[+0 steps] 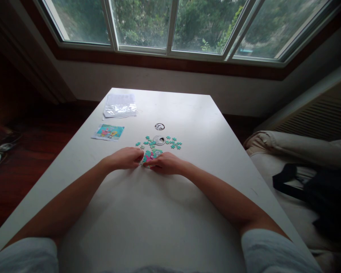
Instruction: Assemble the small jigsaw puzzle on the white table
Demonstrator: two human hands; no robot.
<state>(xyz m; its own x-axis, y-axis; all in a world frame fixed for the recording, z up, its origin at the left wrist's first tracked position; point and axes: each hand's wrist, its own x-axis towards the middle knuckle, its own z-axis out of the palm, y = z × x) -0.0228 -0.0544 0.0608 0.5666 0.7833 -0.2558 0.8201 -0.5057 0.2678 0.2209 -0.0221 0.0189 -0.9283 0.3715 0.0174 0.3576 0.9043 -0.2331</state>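
Note:
A partly joined jigsaw puzzle point(149, 156) in pink and teal lies on the white table between my hands. My left hand point(127, 157) rests at its left edge, with the fingers curled together; whatever may be inside them is hidden. From the other side, my right hand point(169, 163) reaches over the lower part of the puzzle. Its index finger is stretched out and touches the lower left corner, while the other fingers bend underneath. Loose teal puzzle pieces point(174, 143) are scattered just beyond, on both sides of a round metal grommet point(159, 140).
A small picture sheet point(109, 132) with cartoon figures lies left of the pieces. Behind it is a clear plastic bag point(121, 105) over paper. A round hole cover point(159, 126) sits past the grommet. To the right stands a pale sofa point(272, 163) with dark cloth on it.

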